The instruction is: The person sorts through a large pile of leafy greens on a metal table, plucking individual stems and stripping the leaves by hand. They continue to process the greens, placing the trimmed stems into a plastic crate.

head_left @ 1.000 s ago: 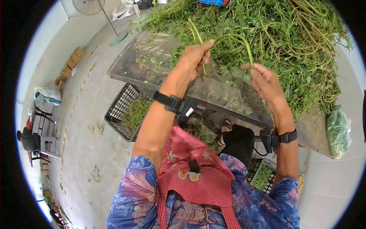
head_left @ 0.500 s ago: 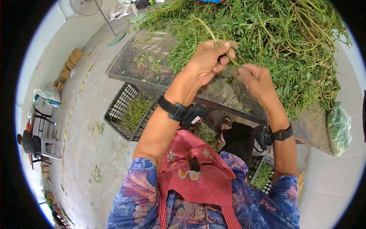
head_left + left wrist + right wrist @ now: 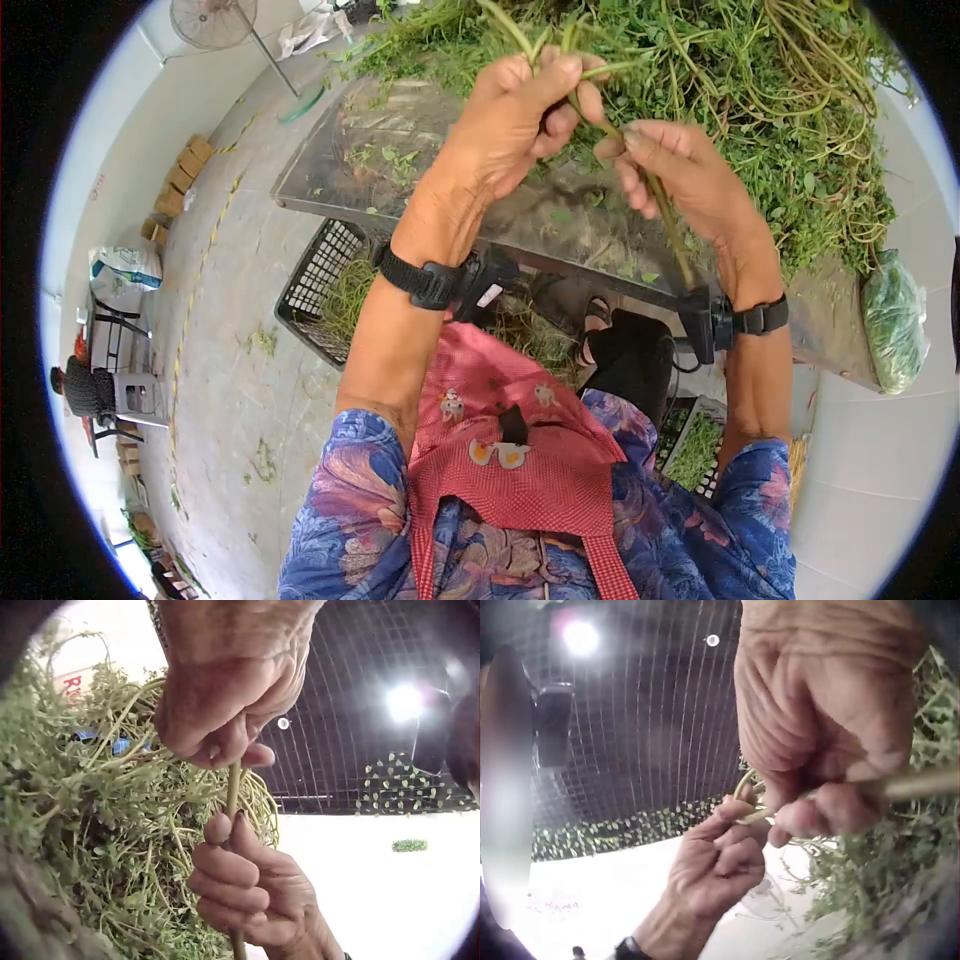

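In the head view my left hand [image 3: 525, 120] grips several short green stem pieces [image 3: 512, 28], whose ends poke out above the thumb. A longer, thicker plant stem [image 3: 675, 235] slants from my left fingers down to the right. My right hand [image 3: 690, 175] pinches this stem a little below the left hand, and its lower end hangs past the palm. In the left wrist view a short span of the stem [image 3: 233, 787] shows between both hands. Beyond them a big heap of leafy green stems [image 3: 720, 110] lies on the table [image 3: 420, 130].
A black crate [image 3: 310, 300] with thin stems stands on the floor to the left, and another crate [image 3: 700, 450] by the right leg. A filled plastic bag [image 3: 893, 320] lies at the table's right end. A standing fan [image 3: 215, 20] is at the far left.
The stem was bent in an arch between hands held apart; the hands have come together on it. My right hand now holds it lower, with the stem's end pointing down toward me.
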